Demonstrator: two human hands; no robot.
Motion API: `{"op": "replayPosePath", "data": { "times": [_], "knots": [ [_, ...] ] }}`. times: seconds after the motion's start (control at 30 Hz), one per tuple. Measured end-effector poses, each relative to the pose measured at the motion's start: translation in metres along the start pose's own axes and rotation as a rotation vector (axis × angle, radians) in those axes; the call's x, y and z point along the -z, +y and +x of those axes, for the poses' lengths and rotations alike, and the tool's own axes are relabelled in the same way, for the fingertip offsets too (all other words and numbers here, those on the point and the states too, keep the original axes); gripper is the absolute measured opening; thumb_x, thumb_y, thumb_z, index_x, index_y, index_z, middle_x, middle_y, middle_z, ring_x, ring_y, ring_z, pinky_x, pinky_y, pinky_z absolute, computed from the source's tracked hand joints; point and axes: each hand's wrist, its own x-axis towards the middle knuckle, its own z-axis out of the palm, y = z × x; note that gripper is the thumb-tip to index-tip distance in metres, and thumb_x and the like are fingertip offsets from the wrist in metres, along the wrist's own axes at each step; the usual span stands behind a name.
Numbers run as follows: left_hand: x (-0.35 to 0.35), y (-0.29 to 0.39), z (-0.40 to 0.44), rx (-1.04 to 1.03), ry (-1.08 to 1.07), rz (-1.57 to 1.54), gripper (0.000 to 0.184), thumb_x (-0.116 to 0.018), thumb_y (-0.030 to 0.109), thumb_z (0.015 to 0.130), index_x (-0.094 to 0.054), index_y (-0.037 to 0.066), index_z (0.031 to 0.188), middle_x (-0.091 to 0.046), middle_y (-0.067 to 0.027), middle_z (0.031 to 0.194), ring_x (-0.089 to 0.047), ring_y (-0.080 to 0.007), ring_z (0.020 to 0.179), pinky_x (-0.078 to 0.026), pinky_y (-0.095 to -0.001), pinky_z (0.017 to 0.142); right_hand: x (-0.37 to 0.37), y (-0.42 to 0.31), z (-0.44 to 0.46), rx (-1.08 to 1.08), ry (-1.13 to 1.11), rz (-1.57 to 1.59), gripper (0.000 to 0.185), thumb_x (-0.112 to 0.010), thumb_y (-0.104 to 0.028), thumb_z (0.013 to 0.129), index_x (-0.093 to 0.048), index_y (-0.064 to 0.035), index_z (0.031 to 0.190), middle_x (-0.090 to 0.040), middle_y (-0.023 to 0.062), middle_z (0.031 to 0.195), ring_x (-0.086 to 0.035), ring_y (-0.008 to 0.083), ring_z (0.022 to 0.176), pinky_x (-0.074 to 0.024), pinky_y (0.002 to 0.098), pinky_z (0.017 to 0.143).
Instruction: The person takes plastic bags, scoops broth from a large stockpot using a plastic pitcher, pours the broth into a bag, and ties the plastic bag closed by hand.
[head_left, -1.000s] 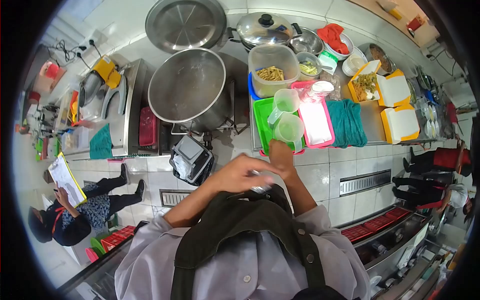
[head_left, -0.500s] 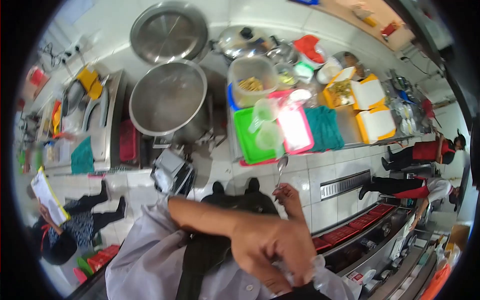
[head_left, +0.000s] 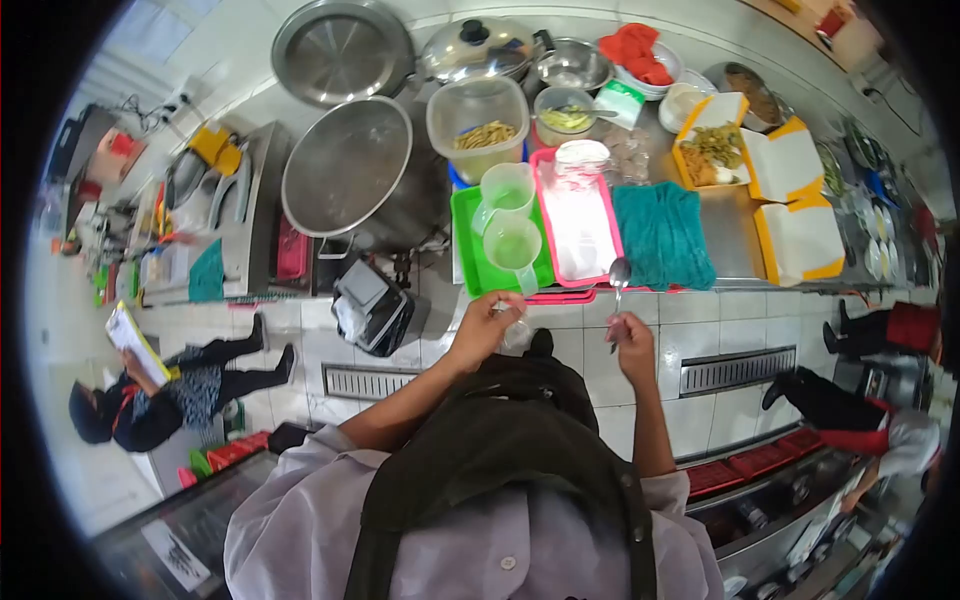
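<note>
My right hand [head_left: 632, 338] is closed around the handle of a metal spoon [head_left: 620, 274], bowl pointing up beside the pink-rimmed tray [head_left: 580, 228]. Fingers pinched, my left hand [head_left: 487, 328] is at the table edge just below the green tray [head_left: 478, 262]. Some thin clear plastic [head_left: 517, 336] hangs at its fingertips, its exact kind unclear. Two translucent measuring jugs [head_left: 513, 243] stand on the green tray. White sheets or bags lie in the pink tray. To its right is a folded teal cloth [head_left: 660, 235].
Behind the trays are a tub of cut food [head_left: 478, 118], a lidded pan [head_left: 478, 50] and steel bowls [head_left: 573, 65]. Yellow takeaway boxes [head_left: 795, 235] lie open at right. A big pot [head_left: 350, 165] and a bin [head_left: 375, 310] are at left. Co-workers [head_left: 185, 390] stand on both sides.
My left hand has swung from across my chest, by the right arm, out to the table edge. The spoon has moved right in my right hand. The view has shifted.
</note>
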Motion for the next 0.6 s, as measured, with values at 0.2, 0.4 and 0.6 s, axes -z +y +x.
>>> {"op": "replayPosePath", "data": {
  "times": [0.2,0.4,0.6],
  "knots": [
    [-0.027,-0.064,0.039,-0.102,0.273,0.158,0.034,-0.064,0.023,0.091,-0.058,0.002,0.117,-0.060,-0.0005,0.072,-0.050,-0.0052,0.059,-0.039,-0.0230,0.053,0.001,-0.076,0.071,0.113,-0.211,-0.362,0.020,-0.052,-0.018,0.096,-0.058,0.0010,0.092,-0.058,0.0116,0.075,-0.058,0.0227,0.068,-0.0448,0.0340,0.063],
    [-0.026,-0.068,0.062,-0.241,0.258,0.252,0.031,-0.058,0.034,0.093,-0.062,0.003,0.092,-0.057,-0.0116,0.063,-0.054,-0.0248,0.057,-0.043,-0.0391,0.056,-0.031,-0.111,0.119,0.438,-0.346,-0.674,0.013,-0.053,-0.011,0.090,-0.061,-0.0019,0.092,-0.061,0.0177,0.084,-0.059,0.0391,0.082,-0.0466,0.0476,0.070],
    [-0.032,-0.040,0.048,-0.285,0.316,0.686,0.035,-0.056,0.033,0.092,-0.055,0.004,0.072,-0.056,-0.0179,0.063,-0.058,-0.0380,0.063,-0.044,-0.0473,0.057,-0.053,-0.113,0.136,0.424,-0.380,-0.953,0.014,-0.053,-0.011,0.086,-0.062,-0.0037,0.094,-0.060,0.0182,0.084,-0.062,0.0375,0.079,-0.0497,0.0466,0.069]
  ]
}}
